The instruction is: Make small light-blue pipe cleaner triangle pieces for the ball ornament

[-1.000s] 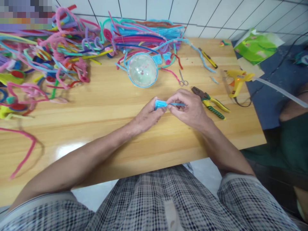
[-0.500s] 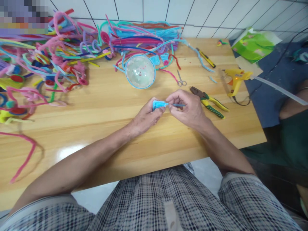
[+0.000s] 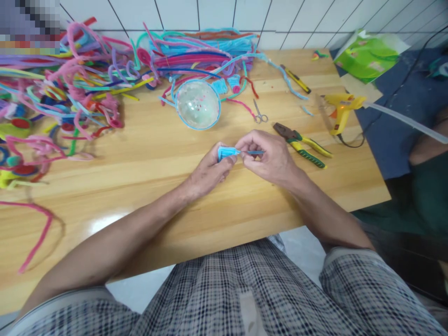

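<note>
My left hand (image 3: 210, 171) is closed around a small light-blue piece of coiled pipe cleaner (image 3: 227, 153), its thumb pressed along the lower side. At the right tip of this piece, the fingers of my right hand (image 3: 268, 156) pinch a thin, dark blue-grey strip (image 3: 255, 152). Whether the strip is joined to the blue piece I cannot tell. Both hands are just above the wooden table (image 3: 157, 158), close together. To the right of my right hand lie pliers (image 3: 303, 144) with yellow-green handles.
A clear bowl (image 3: 199, 105) with a blue rim stands beyond my hands, with small scissors (image 3: 259, 114) beside it. A yellow glue gun (image 3: 343, 109) and a utility knife (image 3: 296, 79) lie right. Colourful pipe cleaners (image 3: 87, 84) heap up left. A person's knee (image 3: 429, 149) shows at right.
The view has shifted slightly, so most things on the table sit a little further left. Both hands keep nearly the same hold on the blue piece and the strip.
</note>
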The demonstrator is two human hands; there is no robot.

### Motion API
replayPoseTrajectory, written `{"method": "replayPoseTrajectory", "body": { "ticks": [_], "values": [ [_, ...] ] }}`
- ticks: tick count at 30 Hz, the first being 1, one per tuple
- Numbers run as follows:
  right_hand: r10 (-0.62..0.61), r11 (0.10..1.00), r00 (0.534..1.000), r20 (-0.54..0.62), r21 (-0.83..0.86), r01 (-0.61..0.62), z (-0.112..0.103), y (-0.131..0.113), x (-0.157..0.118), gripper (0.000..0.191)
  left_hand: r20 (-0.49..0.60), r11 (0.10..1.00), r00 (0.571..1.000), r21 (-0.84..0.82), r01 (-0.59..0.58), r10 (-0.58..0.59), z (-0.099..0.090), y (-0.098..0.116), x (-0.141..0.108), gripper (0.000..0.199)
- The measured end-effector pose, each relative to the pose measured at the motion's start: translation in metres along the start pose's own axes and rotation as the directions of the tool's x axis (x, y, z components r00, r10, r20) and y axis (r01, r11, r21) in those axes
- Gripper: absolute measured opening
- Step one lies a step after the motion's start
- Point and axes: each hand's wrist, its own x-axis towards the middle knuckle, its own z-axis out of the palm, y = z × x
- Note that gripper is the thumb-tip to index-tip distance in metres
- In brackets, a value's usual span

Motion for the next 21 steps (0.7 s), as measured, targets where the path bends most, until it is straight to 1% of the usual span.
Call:
{"method": "replayPoseTrajectory", "body": {
  "ticks": [3,6,12,16,21],
  "values": [
    [-0.001,1.0,1.0,0.006,0.0,0.001,-0.001,-0.001,0.0,0.021,-0.002,1.0,1.0,0.002,-0.017,0.017,0.0,-0.002,0.0,0.025],
    [0.024,1.0,1.0,0.019,0.0,-0.024,-0.001,-0.002,0.0,0.02,-0.008,0.999,0.999,0.003,-0.035,0.035,-0.001,-0.003,0.0,0.026],
    [0.022,1.0,0.999,0.035,-0.007,-0.022,-0.002,-0.001,0.0,0.024,-0.013,0.999,1.0,0.02,-0.028,0.028,-0.002,-0.003,0.0,0.024],
    [-0.027,1.0,0.999,0.04,-0.007,0.027,-0.001,0.001,0.0,0.026,-0.021,0.999,0.999,0.031,-0.042,0.043,-0.002,-0.004,0.001,0.02],
    [-0.095,0.996,0.994,0.051,0.01,0.094,-0.001,0.005,0.001,0.03,-0.029,0.998,0.998,0.022,-0.062,0.063,-0.003,-0.011,0.003,0.02]
  ]
}}
